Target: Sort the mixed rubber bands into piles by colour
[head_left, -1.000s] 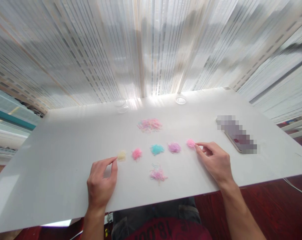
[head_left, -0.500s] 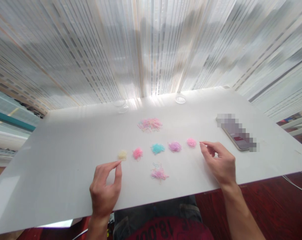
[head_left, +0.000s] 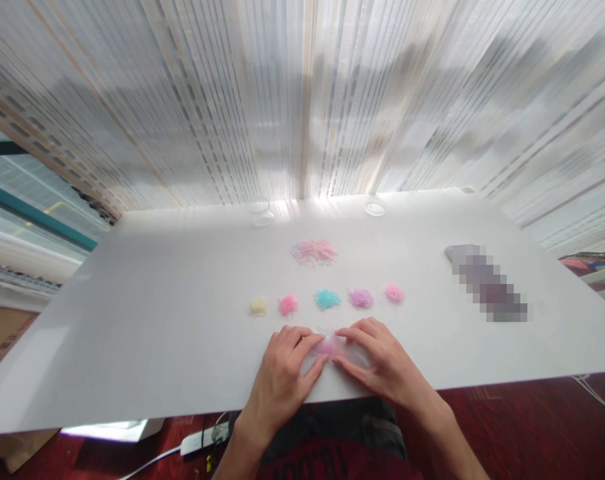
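Moved inward from the ends of the coloured row (head_left: 327,299): left hand (head_left: 285,363) and right hand (head_left: 385,357), now flanking the small pink-purple pile (head_left: 329,349) near the table (head_left: 182,347) front | both: thumb and forefinger parted | pile blurred, partly covered, finger contact unclear | flat object (head_left: 487,287) pixelated

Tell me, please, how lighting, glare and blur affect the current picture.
Head view throughout: light through the striped curtain backlights the white table, with glare along its far edge; a clear round object there looks faint; the pinkish pile between the left hand and the right hand is blurred; the phone-like slab is pixelated.
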Demonstrator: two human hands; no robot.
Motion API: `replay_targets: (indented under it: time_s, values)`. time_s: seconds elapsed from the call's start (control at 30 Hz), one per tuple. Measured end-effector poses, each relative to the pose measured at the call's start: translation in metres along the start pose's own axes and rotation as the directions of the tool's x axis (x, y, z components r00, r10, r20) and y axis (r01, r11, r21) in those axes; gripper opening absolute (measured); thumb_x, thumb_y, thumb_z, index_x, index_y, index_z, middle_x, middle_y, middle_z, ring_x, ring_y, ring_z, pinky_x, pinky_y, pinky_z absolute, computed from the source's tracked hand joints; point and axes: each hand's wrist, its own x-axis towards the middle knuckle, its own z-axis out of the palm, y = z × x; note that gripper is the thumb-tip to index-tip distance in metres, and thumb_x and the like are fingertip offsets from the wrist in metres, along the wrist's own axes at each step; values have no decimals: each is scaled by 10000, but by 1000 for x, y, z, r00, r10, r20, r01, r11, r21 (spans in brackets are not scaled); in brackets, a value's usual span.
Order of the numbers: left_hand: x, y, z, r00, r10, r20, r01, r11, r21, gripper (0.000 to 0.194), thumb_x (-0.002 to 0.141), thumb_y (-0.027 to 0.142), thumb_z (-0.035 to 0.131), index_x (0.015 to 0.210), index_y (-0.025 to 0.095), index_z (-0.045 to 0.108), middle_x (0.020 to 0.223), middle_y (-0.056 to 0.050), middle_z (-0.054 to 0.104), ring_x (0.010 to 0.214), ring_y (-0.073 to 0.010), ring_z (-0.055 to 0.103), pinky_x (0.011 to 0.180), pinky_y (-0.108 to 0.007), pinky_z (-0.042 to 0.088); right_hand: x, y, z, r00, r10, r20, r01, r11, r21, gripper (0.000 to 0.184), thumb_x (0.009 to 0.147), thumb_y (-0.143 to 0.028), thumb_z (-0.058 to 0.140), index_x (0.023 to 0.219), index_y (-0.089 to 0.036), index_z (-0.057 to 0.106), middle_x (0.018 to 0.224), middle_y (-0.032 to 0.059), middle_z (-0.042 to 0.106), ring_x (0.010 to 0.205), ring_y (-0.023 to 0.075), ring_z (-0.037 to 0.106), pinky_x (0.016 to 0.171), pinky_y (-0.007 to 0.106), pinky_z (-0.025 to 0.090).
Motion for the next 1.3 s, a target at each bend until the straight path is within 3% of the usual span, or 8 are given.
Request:
replay_targets:
  time_s: [0.23, 0.73, 1.03, 1.3]
  values:
    - [1, 1, 1, 999, -29, -36, 28, 999, -29, 121, 1012, 189, 630, 1113, 223, 688, 991, -41, 711, 891, -221, 640, 797, -369, 500, 2, 1, 6, 998, -26, -66, 27, 999, 21, 95, 1003, -213, 650, 1069, -244, 710, 882, 37, 686, 828, 216, 630, 766, 344, 520]
    - [0, -2, 4, 994, -76, -82, 69, 994, -85, 106, 1008, 206, 640, 1103, 216, 685, 987, -39, 731, 891, -221, 664, 808, -375, 534, 4, 4, 10, 989, 35, -144, -9, 985, 172, 98, 1006, -215, 647, 1039, -251, 732, 858, 21, 694, 746, 167, 656, 701, 280, 547]
    - [10, 5, 4, 996, 4, -95, -15, 993, -116, 227, 944, 244, 735, 1165, 218, 690, 1055, -72, 708, 971, -241, 672, 848, -391, 584, 6, 2, 8, 984, 42, -176, -5, 978, 206, 90, 990, -196, 666, 1010, -242, 741, 830, 9, 701, 718, 146, 666, 678, 246, 552]
    - [9, 2, 6, 993, -13, -119, -2, 992, -129, 133, 1020, 217, 615, 1072, 219, 738, 999, -75, 705, 920, -214, 668, 828, -371, 593, 6, 1, 7, 982, 75, -176, -36, 976, 215, 118, 1012, -260, 636, 997, -231, 749, 828, 29, 712, 715, 163, 672, 669, 271, 568]
